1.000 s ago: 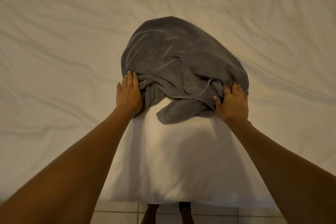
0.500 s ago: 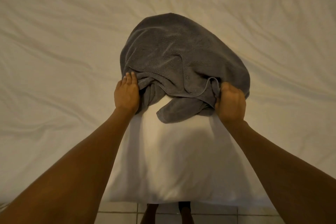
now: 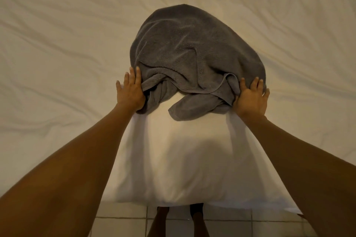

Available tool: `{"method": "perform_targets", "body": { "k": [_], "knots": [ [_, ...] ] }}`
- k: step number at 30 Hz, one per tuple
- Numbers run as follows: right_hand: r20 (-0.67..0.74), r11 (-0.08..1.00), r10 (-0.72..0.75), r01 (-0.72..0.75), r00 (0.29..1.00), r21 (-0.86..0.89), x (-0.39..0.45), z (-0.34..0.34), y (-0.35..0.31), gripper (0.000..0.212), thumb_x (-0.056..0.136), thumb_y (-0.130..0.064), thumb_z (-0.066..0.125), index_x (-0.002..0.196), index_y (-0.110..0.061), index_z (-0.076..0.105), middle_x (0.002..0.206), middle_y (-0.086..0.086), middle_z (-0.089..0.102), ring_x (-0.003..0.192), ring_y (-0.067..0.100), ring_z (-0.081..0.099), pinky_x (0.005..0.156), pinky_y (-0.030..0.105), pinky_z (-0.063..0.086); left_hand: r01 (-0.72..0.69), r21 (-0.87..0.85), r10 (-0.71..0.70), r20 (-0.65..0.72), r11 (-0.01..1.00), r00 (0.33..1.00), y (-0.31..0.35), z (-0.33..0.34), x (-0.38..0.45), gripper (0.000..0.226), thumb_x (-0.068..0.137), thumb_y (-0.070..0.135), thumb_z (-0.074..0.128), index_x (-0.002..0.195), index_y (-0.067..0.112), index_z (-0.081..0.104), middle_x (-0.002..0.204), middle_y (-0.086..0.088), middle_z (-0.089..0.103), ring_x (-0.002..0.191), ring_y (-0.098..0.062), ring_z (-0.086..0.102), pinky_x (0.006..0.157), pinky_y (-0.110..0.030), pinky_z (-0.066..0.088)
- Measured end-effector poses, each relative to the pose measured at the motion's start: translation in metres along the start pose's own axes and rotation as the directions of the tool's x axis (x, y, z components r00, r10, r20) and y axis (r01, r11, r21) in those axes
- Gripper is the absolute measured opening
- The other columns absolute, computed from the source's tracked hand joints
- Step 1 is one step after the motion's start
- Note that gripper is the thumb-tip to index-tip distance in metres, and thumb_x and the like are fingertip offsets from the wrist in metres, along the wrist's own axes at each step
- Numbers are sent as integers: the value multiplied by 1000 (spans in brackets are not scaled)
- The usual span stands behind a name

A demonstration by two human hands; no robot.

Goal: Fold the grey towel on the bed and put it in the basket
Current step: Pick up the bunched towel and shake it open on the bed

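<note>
Left hand: fingers extended, slightly spread, flat against the left edge of the grey towel. Right hand: fingers spread, resting on the towel's right edge. The towel lies bunched on the white bed, near its front edge.

Both forearms bare to the frame edge, no sleeves visible. Left hand and right hand: no rings, watch or bands seen; nails short, unpainted as far as visible. Lower legs bare at bottom edge; feet too dim to tell if shod.
</note>
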State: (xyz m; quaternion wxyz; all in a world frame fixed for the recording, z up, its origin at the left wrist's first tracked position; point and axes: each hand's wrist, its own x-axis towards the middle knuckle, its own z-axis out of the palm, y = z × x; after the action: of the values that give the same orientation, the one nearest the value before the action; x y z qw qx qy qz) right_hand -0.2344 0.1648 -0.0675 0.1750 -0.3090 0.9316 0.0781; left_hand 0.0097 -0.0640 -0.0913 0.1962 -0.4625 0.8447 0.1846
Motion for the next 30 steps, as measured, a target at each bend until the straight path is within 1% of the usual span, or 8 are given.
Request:
{"method": "perform_targets", "body": {
  "k": [2, 5, 7, 11, 15, 18, 22, 30],
  "knots": [
    [-18, 999, -20, 20, 1000, 32, -4, -3, 0, 60, 93, -24, 44, 148, -15, 21, 155, 22, 15, 144, 36, 6, 118, 49, 6, -32, 20, 32, 7, 999, 999, 3, -2, -9, 73, 97, 31, 38, 151, 17, -10, 160, -9, -10, 148, -29, -2, 119, -54, 5],
    [-115, 993, -108, 113, 987, 36, -16, -15, -1, 57, 88, -14, 50, 142, -8, 34, 144, 21, 38, 138, 37, 25, 115, 50, 17, -96, 61, 97, -23, 994, 995, 11, -9, -31, 72, 97, 22, 39, 151, 15, -8, 160, -9, -9, 148, -26, -2, 120, -50, 7],
    [-138, 987, -156, 159, 978, 11, -29, -27, 1, 58, 85, -10, 54, 140, -6, 36, 140, 20, 44, 134, 38, 31, 113, 50, 22, -135, 130, 144, -66, 982, 987, 19, -15, -52, 71, 98, 20, 38, 150, 12, -8, 161, -10, -6, 149, -25, -1, 121, -47, 8],
    [-189, 986, -165, 164, 968, -22, -48, -65, 13, 61, 83, 6, 50, 141, -2, 33, 139, 22, 45, 132, 41, 36, 114, 49, 22, -126, 137, 143, -118, 982, 983, 26, -45, -86, 74, 99, 30, 40, 150, 10, -9, 161, -10, -2, 149, -26, 2, 121, -45, 7],
    [-247, 984, -175, 166, 953, -57, -56, -130, 16, 63, 79, 9, 53, 139, 0, 36, 139, 24, 45, 130, 40, 38, 114, 49, 23, -110, 235, 151, -165, 966, 975, 28, -103, -106, 78, 97, 35, 43, 150, 8, -7, 160, -12, -1, 149, -27, 3, 120, -47, 6],
    [-301, 985, -170, 165, 938, -42, -67, -186, 7, 65, 80, 6, 58, 140, -1, 34, 146, 21, 38, 135, 36, 34, 117, 44, 20, -97, 276, 166, -240, 956, 956, 30, -152, -125, 76, 98, 29, 45, 150, 6, -5, 160, -12, 0, 149, -26, 2, 119, -47, 4],
    [-395, 977, -211, 202, 894, -64, -88, -254, -10, 64, 83, 3, 55, 142, -4, 32, 150, 18, 33, 140, 32, 28, 118, 40, 11, -62, 244, 149, -353, 968, 924, 31, -217, -153, 74, 98, 15, 45, 149, 5, -7, 160, -12, -2, 149, -24, 0, 119, -47, 3],
    [-542, 967, -254, 210, 801, -142, -126, -374, 9, 56, 88, -1, 52, 141, -4, 35, 146, 18, 40, 138, 33, 32, 118, 44, 14, 77, 160, 28, -571, 984, 821, 11, -333, -209, 70, 96, 4, 40, 150, 1, -4, 160, -13, 3, 149, -24, 4, 119, -49, 3]
  ]
}}
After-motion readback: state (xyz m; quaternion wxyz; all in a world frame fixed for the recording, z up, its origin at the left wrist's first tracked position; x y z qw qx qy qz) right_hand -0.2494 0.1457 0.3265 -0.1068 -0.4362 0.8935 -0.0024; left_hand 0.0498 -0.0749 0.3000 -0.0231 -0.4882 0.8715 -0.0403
